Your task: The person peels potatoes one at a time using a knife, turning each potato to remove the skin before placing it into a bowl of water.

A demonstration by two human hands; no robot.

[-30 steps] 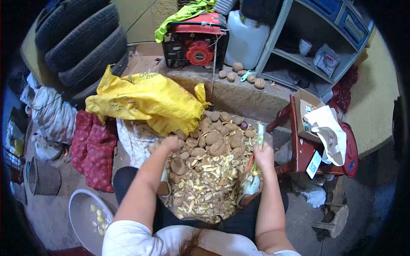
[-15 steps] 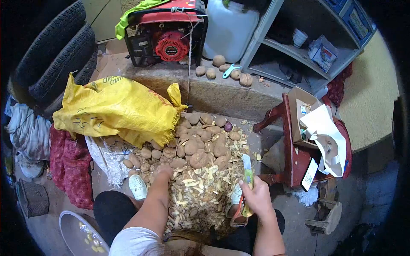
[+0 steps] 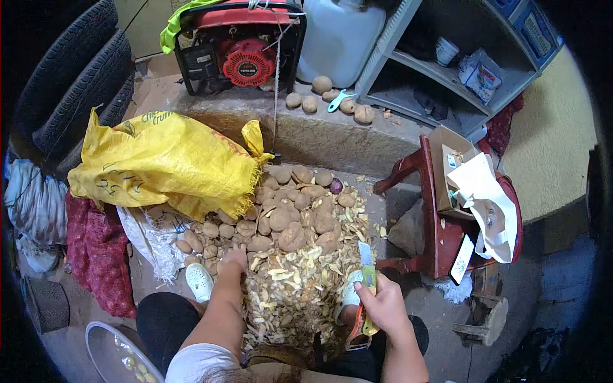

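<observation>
My left hand (image 3: pixel 234 257) reaches down to the near left edge of a heap of unpeeled potatoes (image 3: pixel 291 236), fingers stretched toward the closest ones, no potato in its grasp. My right hand (image 3: pixel 384 302) is closed round the green and yellow handle of a knife (image 3: pixel 366 255), its pale blade pointing up and away from me. An orange-framed tool (image 3: pixel 358 330) shows under the same hand, mostly covered by it. Between my arms lies a wide pile of potato peelings (image 3: pixel 290 300). A purple onion (image 3: pixel 336 186) sits at the back of the heap.
A yellow sack (image 3: pixel 167 167) lies left of the heap. A basin (image 3: pixel 96 338) holds peeled potatoes in water. At right stands a red chair (image 3: pixel 429 223) bearing a box and a phone (image 3: pixel 461 260). On the ledge behind are a generator (image 3: pixel 248 62) and a light-blue peeler (image 3: pixel 341 101).
The whole view has shifted a little. My left hand has slid slightly left along the potatoes' near edge. My right hand still grips the knife in much the same place.
</observation>
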